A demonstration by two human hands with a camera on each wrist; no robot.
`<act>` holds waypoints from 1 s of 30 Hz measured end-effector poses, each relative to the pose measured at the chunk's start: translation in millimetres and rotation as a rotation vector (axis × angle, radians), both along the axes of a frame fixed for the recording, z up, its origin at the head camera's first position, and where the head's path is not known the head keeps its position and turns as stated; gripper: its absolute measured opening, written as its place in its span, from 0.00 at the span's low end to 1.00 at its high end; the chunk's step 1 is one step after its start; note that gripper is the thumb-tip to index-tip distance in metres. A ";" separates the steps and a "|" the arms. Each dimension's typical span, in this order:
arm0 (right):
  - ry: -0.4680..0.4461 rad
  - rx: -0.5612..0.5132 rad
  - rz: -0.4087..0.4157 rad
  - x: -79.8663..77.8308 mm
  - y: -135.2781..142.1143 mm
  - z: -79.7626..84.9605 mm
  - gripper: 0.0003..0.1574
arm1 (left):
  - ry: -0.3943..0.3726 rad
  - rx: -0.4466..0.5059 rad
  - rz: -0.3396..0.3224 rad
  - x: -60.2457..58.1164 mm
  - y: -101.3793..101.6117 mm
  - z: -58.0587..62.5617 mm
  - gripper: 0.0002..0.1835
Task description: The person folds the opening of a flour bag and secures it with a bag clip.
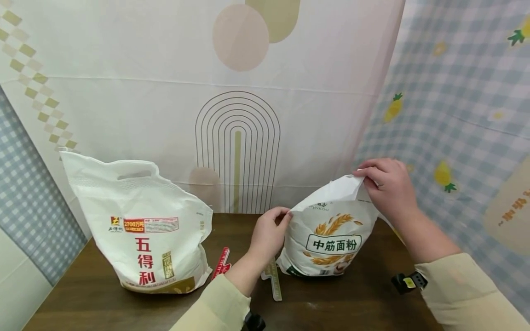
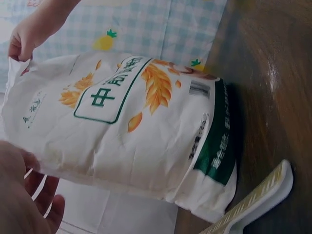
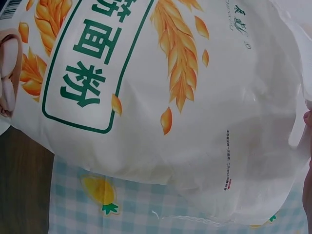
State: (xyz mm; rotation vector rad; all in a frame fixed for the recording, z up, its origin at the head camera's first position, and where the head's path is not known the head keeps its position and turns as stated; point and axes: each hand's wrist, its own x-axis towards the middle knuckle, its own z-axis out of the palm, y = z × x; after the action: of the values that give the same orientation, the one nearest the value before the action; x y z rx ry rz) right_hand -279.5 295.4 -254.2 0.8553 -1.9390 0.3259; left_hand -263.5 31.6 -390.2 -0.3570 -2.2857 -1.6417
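A white flour bag (image 1: 300, 239) with green lettering and orange wheat ears stands on the table, its top folded and leaning. My left hand (image 1: 267, 232) pinches its upper left edge between thumb and fingers. At the top right corner, my right hand (image 1: 389, 188) pinches the bag near its handle slot. In the left wrist view the bag's printed front (image 2: 117, 146) shows from the side, with the left hand (image 2: 24, 195) along its edge. The right wrist view shows mostly the wheat print (image 3: 178, 53); only a sliver of the right hand appears there.
A second, larger white bag (image 1: 103, 193) with red characters stands upright at the left. Between the bags lie a red plastic strip (image 1: 221, 262) and a gold-and-white one (image 1: 276, 285), partly behind my left arm. A patterned cloth (image 1: 244, 92) hangs behind the brown table (image 1: 331, 303).
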 end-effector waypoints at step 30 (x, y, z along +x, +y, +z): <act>-0.021 -0.007 0.035 3.1 -0.1 0.3 0.27 | -0.137 0.134 -0.146 -1.4 6.6 14.3 0.15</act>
State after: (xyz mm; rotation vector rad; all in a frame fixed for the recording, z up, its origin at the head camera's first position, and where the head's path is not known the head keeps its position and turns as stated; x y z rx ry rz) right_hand -276.4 295.4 -253.9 0.8854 -1.9428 0.3635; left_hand -264.9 38.2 -375.9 -0.3998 -2.2779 -1.9359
